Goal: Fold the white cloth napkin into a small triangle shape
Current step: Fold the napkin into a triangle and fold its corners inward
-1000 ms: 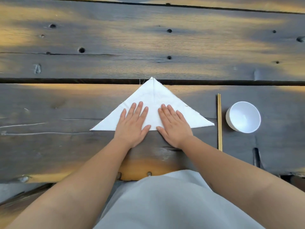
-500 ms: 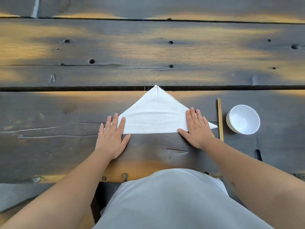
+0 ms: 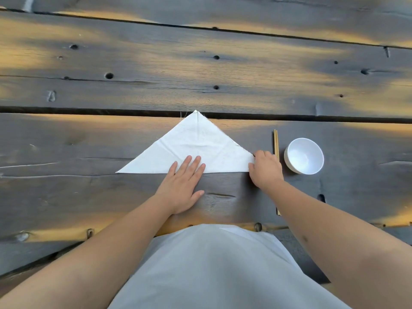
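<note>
Chopsticks (image 3: 276, 142) and a white bowl (image 3: 304, 156) crowd the napkin's (image 3: 196, 148) right side; bare tabletop (image 3: 66, 152) lies open leftward.

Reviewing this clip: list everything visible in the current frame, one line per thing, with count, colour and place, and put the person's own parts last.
napkin: one, white, folded into a flat triangle on the near plank, point facing away.
chopsticks: one pair, light wood, lying side by side right of the napkin.
bowl: one, white, upright, right of the chopsticks.
table: one, dark weathered planks with knot holes.
apron or garment: one, pale grey-white, at the table's near edge.
left hand: flat, fingers on the napkin's near edge, around its middle.
right hand: fingers curled, gripping the napkin's right corner.
</note>
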